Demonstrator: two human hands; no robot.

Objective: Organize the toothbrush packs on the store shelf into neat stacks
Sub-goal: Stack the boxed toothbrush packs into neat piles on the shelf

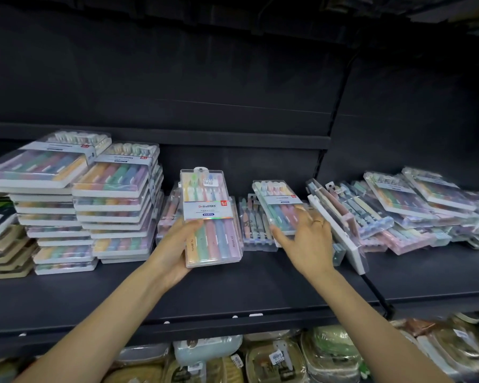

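My left hand (177, 252) holds a clear pack of pastel toothbrushes (209, 214) from below, thumb on its front, above the dark shelf (233, 288). My right hand (306, 241), with a ring on one finger, grips the lower end of a second, tilted toothbrush pack (278, 204); this part is blurred. Under and between these packs lie more packs (253, 221), flat on the shelf. Two tall neat stacks of toothbrush packs (116, 205) stand at the left. At the right a loose, slanted heap of packs (415, 214) spreads across the shelf.
Brown and dark flat boxes (0, 244) are stacked at the far left edge. A white-edged pack (340, 230) leans on its side just right of my right hand. The lower shelf holds wrapped goods (288, 357). A black back panel rises behind the shelf.
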